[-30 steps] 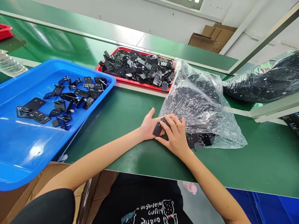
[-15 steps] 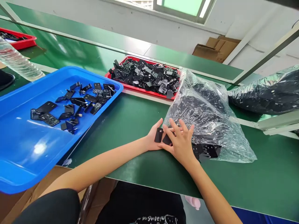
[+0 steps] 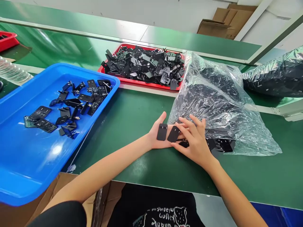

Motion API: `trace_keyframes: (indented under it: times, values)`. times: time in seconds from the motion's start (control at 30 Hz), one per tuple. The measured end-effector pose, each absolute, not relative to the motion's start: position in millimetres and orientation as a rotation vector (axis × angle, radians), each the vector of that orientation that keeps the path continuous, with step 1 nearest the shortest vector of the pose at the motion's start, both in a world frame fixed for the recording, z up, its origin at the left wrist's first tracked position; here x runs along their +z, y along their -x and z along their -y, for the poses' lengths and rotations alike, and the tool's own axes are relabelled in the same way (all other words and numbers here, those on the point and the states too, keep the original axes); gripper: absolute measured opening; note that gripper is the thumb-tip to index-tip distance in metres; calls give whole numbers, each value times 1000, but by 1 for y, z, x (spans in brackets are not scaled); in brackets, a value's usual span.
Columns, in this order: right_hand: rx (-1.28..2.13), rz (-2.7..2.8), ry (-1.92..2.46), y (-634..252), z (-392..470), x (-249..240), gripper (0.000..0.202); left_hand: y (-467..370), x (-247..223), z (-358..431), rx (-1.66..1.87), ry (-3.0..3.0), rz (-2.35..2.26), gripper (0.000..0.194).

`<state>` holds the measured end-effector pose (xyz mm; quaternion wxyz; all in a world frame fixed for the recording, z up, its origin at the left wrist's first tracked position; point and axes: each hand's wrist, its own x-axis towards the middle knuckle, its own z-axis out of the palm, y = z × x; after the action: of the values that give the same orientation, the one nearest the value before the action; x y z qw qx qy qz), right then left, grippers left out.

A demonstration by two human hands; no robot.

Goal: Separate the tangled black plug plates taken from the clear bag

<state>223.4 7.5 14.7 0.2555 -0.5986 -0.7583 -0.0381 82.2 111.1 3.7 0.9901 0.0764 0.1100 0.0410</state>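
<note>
Palm up, my left hand (image 3: 157,138) lies open over the green table, its thumb stretched out. A small black plate (image 3: 162,131) rests on that palm. Beside it a second black plate (image 3: 173,134) lies tilted over the left fingers, where the fingertips of my right hand (image 3: 196,138) touch it. More black pieces (image 3: 184,143) show partly beneath the right hand. Just right of the hands, a clear plastic bag (image 3: 213,104) is filled with black parts, some of them (image 3: 224,145) showing at its mouth.
On the left stands a blue tray (image 3: 21,157) with several black parts. Behind the hands is a red tray (image 3: 142,82) heaped with black pieces. Another filled bag (image 3: 276,75) lies at the right, near a metal frame bar (image 3: 262,109). A clear bottle (image 3: 14,71) is far left.
My right hand has shifted slightly right, uncovering more of the second plate. The plate on my left palm now lies more fully in view. The camera view has moved a little.
</note>
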Motion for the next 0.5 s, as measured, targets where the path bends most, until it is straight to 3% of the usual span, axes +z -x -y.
trace_keyframes:
  times: [0.33, 0.5]
  values:
    - [-86, 2238, 1714, -226, -15, 22, 59, -88, 5, -109, 49, -115, -163, 92]
    - [-79, 2151, 1555, -242, -11, 28, 66, -84, 8, -109, 117, -91, -116, 87]
